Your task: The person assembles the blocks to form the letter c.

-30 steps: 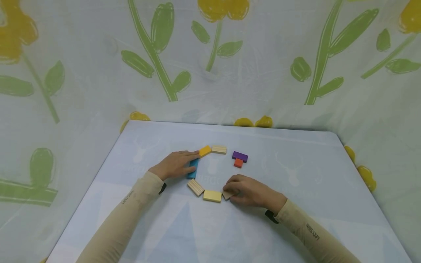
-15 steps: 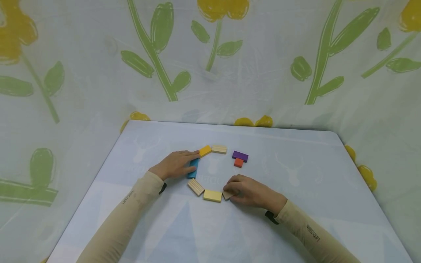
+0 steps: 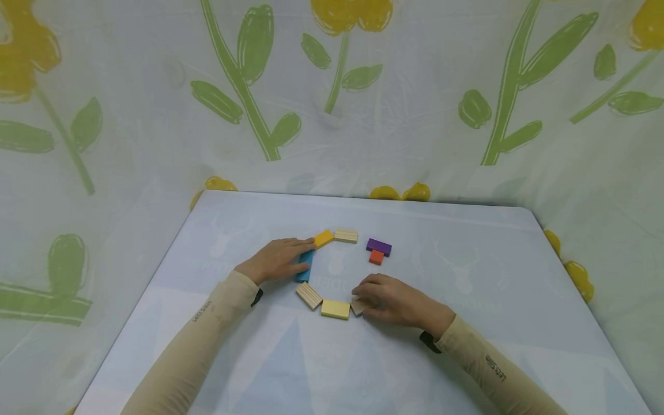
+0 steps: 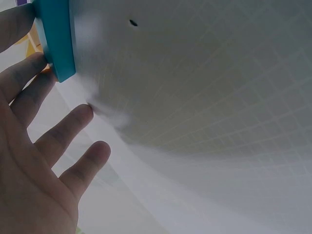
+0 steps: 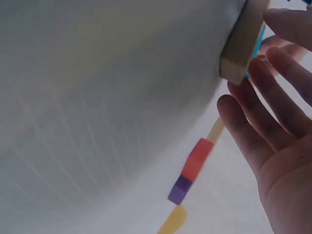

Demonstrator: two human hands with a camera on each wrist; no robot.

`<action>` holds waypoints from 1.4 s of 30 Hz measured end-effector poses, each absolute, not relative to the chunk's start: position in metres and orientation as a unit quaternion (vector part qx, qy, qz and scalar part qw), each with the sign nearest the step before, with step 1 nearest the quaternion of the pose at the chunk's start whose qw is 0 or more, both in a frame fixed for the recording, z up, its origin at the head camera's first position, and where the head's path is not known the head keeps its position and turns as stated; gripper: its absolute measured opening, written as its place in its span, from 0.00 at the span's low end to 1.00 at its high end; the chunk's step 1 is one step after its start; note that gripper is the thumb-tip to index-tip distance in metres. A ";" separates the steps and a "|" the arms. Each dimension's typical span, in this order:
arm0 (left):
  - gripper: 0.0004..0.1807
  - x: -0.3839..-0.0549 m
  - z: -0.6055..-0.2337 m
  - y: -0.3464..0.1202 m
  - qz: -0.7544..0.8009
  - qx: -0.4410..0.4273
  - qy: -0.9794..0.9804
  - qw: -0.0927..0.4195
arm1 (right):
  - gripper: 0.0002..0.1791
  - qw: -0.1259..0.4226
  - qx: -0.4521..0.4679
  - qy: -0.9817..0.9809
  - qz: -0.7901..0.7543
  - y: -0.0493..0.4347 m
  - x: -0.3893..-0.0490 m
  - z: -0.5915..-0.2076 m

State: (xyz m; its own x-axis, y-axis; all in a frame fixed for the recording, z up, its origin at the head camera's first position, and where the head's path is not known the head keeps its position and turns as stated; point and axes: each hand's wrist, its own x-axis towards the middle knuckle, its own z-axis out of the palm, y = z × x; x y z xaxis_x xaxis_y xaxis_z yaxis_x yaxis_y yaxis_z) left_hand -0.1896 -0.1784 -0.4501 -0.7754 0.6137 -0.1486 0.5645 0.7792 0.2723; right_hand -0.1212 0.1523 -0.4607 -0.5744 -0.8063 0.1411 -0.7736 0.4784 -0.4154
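Note:
In the head view, my left hand (image 3: 275, 259) rests with outstretched fingers against a blue block (image 3: 305, 268). The left wrist view has its thumb and foremost fingers touching the blue block (image 4: 56, 41), the others spread apart. My right hand (image 3: 394, 300) pinches a plain wooden block (image 3: 356, 306), its top partly covered by the fingers. In the right wrist view this wooden block (image 5: 239, 48) lies beside the thumb and fingertips. A pale yellow block (image 3: 335, 309) touches its left end, and a striped wooden block (image 3: 309, 295) bridges from there toward the blue one.
Beyond the left hand, an orange-yellow block (image 3: 324, 238) meets another wooden block (image 3: 345, 236). A purple block (image 3: 379, 246) and a smaller red block (image 3: 376, 257) touch each other at the right. All lie on a pale printed tabletop (image 3: 493, 259), with a flowered curtain (image 3: 404, 138) behind.
The right hand has shifted very slightly to the right and its fingers cover a little more of the wooden block. The left hand and other blocks stay in place.

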 end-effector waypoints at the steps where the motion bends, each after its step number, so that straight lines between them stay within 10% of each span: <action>1: 0.33 -0.189 -0.450 -0.178 0.107 0.314 0.936 0.116 | 0.20 0.032 -0.457 0.860 -0.223 0.153 -0.122 -0.460; 22: 0.33 -0.187 -0.450 -0.179 0.112 0.319 0.934 0.112 | 0.35 -0.066 -0.409 0.872 -0.261 0.176 -0.145 -0.449; 42: 0.33 -0.186 -0.450 -0.179 0.109 0.321 0.934 0.109 | 0.37 0.022 -0.268 0.919 -0.289 0.192 -0.193 -0.445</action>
State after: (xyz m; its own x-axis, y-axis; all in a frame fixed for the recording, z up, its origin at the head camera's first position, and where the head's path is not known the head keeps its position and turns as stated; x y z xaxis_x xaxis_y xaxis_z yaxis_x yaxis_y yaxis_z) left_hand -0.1861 -0.1794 -0.4502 -0.7700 0.6240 -0.1331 0.5766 0.7698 0.2736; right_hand -0.1934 0.1924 -0.4445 -0.8550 -0.5056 0.1155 -0.4807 0.6890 -0.5425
